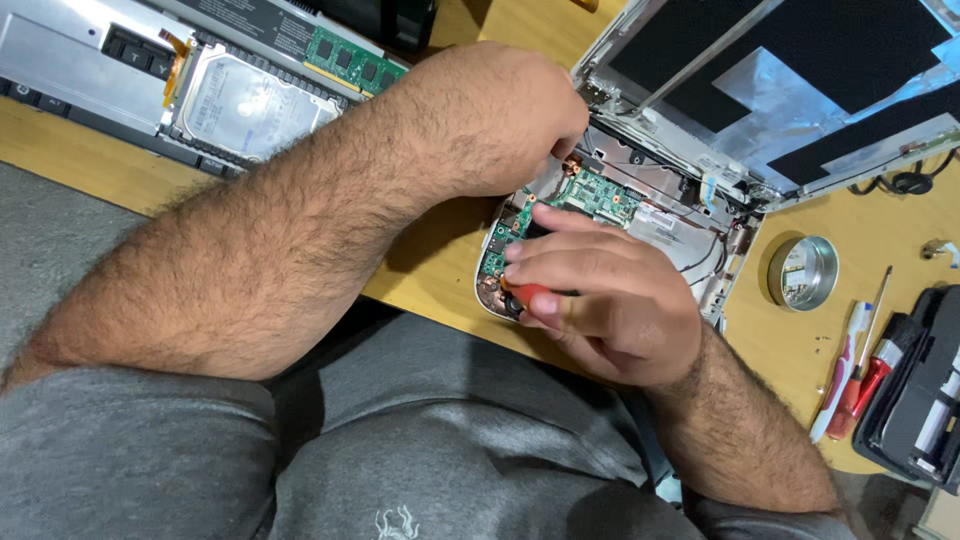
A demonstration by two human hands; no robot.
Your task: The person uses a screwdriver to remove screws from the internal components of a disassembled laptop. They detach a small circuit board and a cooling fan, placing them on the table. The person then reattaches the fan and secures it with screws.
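An opened laptop base (640,215) lies on the wooden table, its green circuit board (600,195) exposed. My right hand (600,305) is shut on a red-handled screwdriver (525,297), held over the board's near left corner. My left hand (500,120) reaches across from the left and rests on the base's far left corner by the hinge; its fingers are hidden behind the hand. The laptop's lid (790,80) stands open behind, with black panels and silver foil.
A second dismantled laptop (180,70) with a silver hard drive (250,105) and a green memory module (350,60) lies at the far left. A round metal tin (805,272), red and white screwdrivers (858,380) and a black tool case (920,400) sit at the right.
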